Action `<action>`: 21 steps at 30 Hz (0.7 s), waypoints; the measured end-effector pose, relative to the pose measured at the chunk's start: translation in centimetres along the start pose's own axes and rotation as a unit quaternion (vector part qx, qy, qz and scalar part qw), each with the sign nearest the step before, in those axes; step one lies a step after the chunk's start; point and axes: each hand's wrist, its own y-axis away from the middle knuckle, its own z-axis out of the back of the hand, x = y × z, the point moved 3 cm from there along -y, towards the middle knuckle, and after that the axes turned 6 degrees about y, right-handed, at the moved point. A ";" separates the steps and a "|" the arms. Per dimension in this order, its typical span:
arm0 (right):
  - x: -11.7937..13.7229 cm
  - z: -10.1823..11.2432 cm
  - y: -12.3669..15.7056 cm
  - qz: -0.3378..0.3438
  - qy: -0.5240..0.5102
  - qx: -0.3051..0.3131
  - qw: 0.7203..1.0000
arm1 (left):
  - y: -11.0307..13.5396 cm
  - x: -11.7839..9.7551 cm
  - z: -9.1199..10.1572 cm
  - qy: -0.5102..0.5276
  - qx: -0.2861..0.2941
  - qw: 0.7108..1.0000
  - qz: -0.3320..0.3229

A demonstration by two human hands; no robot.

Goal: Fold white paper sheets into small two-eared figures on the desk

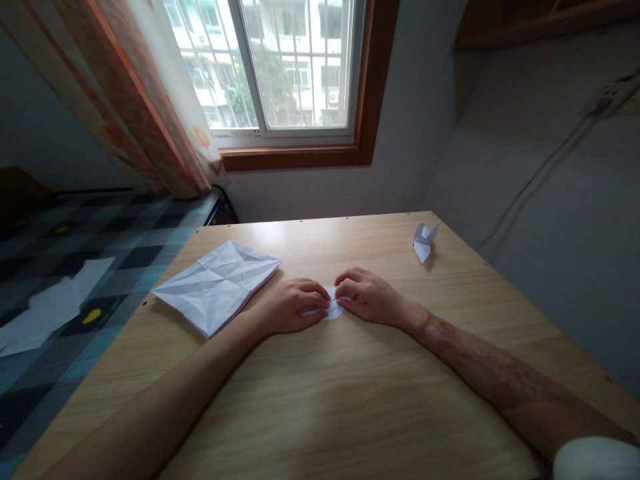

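Observation:
A small folded piece of white paper (333, 311) lies on the wooden table between my two hands. My left hand (296, 305) grips its left side, fingers curled over the edge and pressing it down. On its right side my right hand (369, 295) does the same, fingertips close to those of the left. Most of the paper is hidden under the fingers, so its full shape cannot be made out. Left of my left hand lies a stack of white paper sheets (215, 283) with many crease lines.
A finished-looking folded paper figure (424, 241) with two upright points stands near the table's (350, 393) far right corner. White paper (55, 307) lies on a checked bed (30, 240) at the left. A window (300, 67) and a curtain (150, 100) are behind.

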 end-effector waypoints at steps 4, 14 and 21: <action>-0.4 -0.2 0.1 -0.045 0.017 0.000 0.999 | -0.1 0.2 -0.5 0.018 0.001 1.000 -0.013; -0.9 -0.2 0.2 -0.045 0.022 0.006 0.999 | -0.2 1.2 -0.2 -0.074 -0.054 0.993 0.070; -0.8 -0.2 0.2 -0.047 0.019 0.009 0.999 | 0.0 1.4 -0.3 -0.080 -0.052 0.991 0.090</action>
